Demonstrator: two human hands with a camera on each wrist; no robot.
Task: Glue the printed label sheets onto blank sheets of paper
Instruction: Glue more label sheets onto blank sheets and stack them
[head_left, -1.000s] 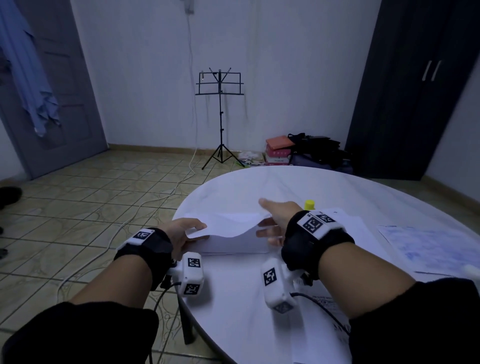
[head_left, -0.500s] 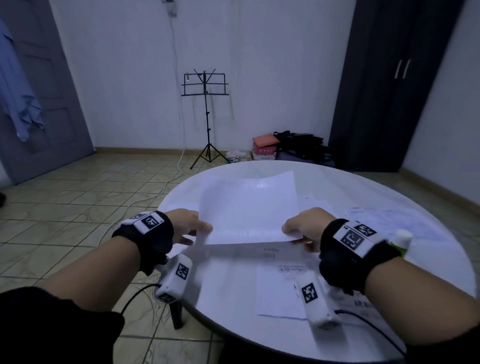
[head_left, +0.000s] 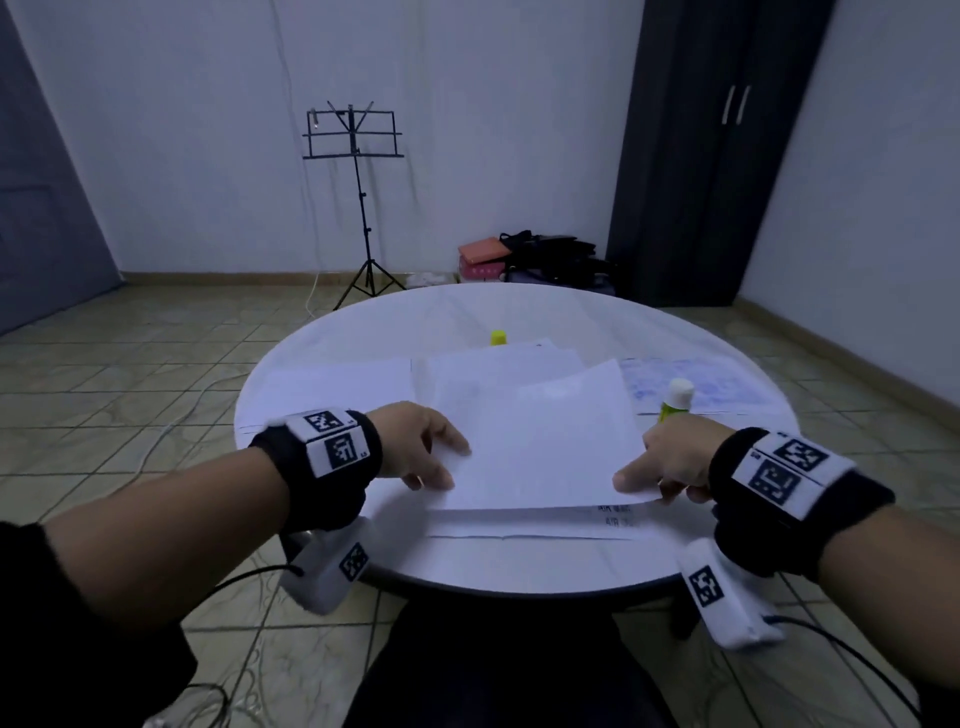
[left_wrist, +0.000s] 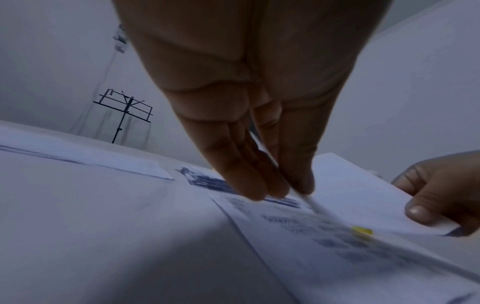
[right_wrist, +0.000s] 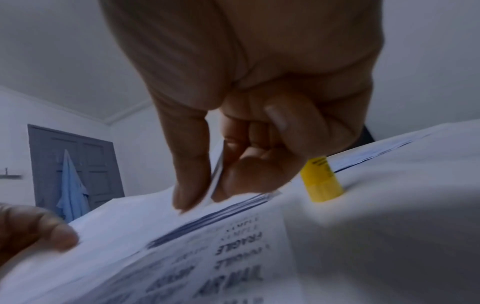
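Observation:
I hold a blank white sheet (head_left: 535, 441) by its near edge, low over a printed label sheet (head_left: 615, 517) on the round white table (head_left: 519, 561). My left hand (head_left: 431, 452) pinches the sheet's left near corner between thumb and fingers (left_wrist: 259, 185). My right hand (head_left: 660, 462) pinches the right near corner (right_wrist: 207, 191). The label sheet (right_wrist: 221, 267) shows words such as FRAGILE and AIR MAIL, and only its near strip shows under the blank one. A yellow-green glue stick (head_left: 678, 400) stands just beyond my right hand.
More white sheets (head_left: 337, 384) lie on the table's left and middle. Another printed sheet (head_left: 727, 384) lies at the back right. A second yellow cap (head_left: 498, 338) shows behind the papers. A music stand (head_left: 358, 208) and a dark wardrobe (head_left: 701, 156) are beyond the table.
Both hands lifted the blank sheet off the left pile, carried it right and toward me, and lowered it over the printed label sheet. The head view turned right.

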